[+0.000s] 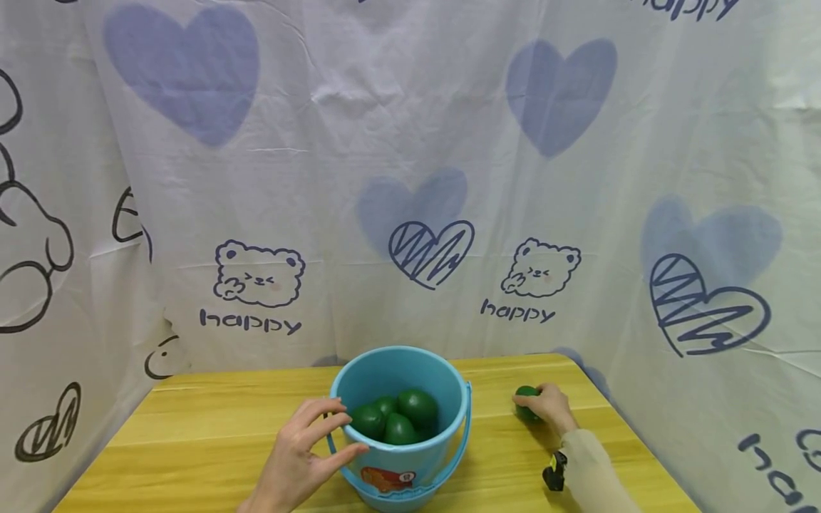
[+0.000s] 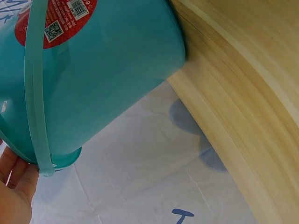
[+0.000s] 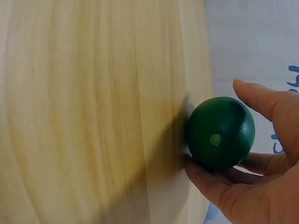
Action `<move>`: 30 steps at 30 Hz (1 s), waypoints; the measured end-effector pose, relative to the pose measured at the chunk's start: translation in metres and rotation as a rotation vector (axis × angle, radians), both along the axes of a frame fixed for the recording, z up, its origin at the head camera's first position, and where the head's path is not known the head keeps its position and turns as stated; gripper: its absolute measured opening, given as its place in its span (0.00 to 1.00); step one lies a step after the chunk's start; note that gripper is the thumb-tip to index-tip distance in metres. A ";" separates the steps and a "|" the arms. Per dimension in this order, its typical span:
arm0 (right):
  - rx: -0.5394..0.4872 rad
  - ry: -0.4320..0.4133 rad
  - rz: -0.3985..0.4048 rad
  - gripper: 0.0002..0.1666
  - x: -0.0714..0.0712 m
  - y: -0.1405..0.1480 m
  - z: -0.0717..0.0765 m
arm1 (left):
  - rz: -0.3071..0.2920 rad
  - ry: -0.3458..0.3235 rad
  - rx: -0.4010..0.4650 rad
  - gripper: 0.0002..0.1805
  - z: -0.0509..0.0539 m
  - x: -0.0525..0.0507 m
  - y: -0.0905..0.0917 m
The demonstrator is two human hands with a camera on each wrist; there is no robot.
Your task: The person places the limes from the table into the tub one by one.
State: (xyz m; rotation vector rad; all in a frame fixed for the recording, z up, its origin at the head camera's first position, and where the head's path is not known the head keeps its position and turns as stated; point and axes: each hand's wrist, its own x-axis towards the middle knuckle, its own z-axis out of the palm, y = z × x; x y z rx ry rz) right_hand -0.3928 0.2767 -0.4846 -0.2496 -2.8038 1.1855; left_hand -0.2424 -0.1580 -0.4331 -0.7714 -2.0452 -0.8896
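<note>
In the head view a light-blue bucket (image 1: 442, 438) stands upright on the wooden table, with several dark green avocados (image 1: 417, 407) inside. At its left rim is my left hand (image 1: 304, 452), fingers spread and fingertips touching the edge, thumb in front of the outer wall. The left wrist view shows those fingers (image 2: 28, 179) beside the handle joint. To the right, a single avocado (image 3: 217, 133) sits on the table, its pale stem scar showing. My right hand (image 1: 551, 407) is around it: the fingers touch its side, while the thumb appears apart in the right wrist view.
The yellow wood-grain table (image 1: 224, 420) carries the bucket. Its handle (image 1: 463, 442) hangs down at the front. A white curtain (image 1: 398, 157) with hearts and bears encloses the back and sides. A small black device (image 1: 554, 472) is at my right wrist.
</note>
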 end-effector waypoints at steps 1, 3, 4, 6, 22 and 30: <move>-0.002 0.000 -0.001 0.36 0.000 -0.001 0.000 | -0.001 0.000 0.001 0.19 0.000 0.000 0.000; -0.015 -0.002 -0.009 0.37 -0.001 -0.002 -0.001 | -0.001 0.001 0.003 0.19 0.000 0.000 -0.001; -0.022 -0.002 -0.012 0.37 -0.001 -0.002 -0.001 | 0.000 0.001 0.005 0.19 0.000 0.000 -0.001; -0.035 -0.001 -0.026 0.37 -0.001 -0.003 -0.002 | -0.006 0.001 0.010 0.19 0.000 0.000 -0.001; -0.235 0.014 0.015 0.42 -0.003 -0.011 0.003 | -0.007 0.027 0.008 0.20 0.000 -0.003 -0.003; -0.352 0.052 0.065 0.36 -0.005 -0.029 0.021 | -0.015 0.038 0.002 0.20 0.000 -0.003 -0.003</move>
